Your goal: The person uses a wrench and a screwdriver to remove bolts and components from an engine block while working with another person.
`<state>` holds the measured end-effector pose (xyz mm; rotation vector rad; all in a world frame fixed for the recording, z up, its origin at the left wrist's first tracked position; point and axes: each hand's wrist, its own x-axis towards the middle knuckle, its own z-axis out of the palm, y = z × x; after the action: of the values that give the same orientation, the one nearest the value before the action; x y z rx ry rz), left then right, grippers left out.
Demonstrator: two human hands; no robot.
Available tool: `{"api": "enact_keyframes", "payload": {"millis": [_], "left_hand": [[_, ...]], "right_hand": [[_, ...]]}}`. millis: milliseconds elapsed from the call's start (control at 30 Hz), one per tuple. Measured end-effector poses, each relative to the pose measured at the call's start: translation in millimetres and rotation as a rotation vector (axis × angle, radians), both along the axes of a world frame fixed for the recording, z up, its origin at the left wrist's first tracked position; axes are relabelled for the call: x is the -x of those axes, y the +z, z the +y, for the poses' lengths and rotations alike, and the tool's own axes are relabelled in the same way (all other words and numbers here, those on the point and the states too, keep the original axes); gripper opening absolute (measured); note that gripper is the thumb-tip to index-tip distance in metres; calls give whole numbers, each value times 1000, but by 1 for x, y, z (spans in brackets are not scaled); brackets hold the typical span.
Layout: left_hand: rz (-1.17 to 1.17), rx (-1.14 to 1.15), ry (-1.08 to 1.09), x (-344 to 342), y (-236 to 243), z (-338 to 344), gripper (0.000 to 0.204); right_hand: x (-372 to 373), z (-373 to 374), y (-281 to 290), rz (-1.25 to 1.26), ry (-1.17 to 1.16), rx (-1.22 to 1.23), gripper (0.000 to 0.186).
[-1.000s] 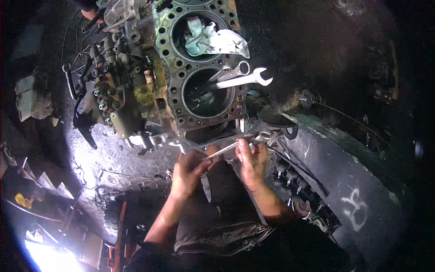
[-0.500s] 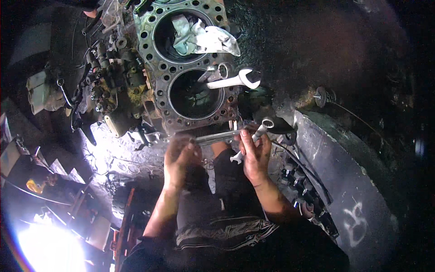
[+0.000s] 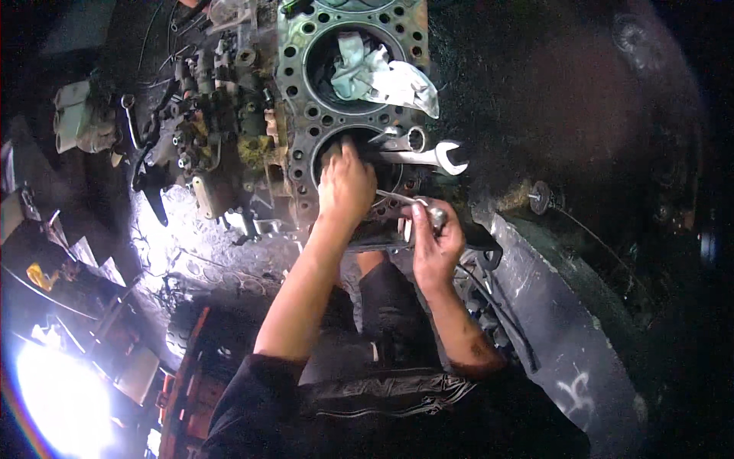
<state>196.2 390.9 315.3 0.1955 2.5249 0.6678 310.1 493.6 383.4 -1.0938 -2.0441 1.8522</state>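
Observation:
My left hand reaches over the near cylinder bore of the engine block. Its fingers stretch down into the dark hole, with their tips partly hidden; I see nothing held in them. Beside it, a large open-ended wrench lies across the bore with its jaw past the right rim, and a ring-ended wrench lies just behind. My right hand, by the block's front edge, is closed on a combination wrench. A thin metal tool sticks out leftward from the same grip.
White cloth is stuffed in the bore behind. Greasy pump parts and pipes crowd the block's left side. At right runs a curved grey panel. A lamp glares at lower left.
My left hand has left the long metal tool that stretched between both hands and moved forward into the near bore. My right hand stays near the block's front edge. The view has shifted slightly.

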Motion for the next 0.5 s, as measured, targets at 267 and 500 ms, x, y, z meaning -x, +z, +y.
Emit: {"api": "enact_keyframes", "payload": {"millis": [267,500], "left_hand": [[-60,-170,-50,9,-25,6,55],[-45,-238,-159,5,-9,-5,50]], "right_hand": [[-5,19,9,-22,-8,-33,13],[-6,20,9,-128,-97,177,16]]}}
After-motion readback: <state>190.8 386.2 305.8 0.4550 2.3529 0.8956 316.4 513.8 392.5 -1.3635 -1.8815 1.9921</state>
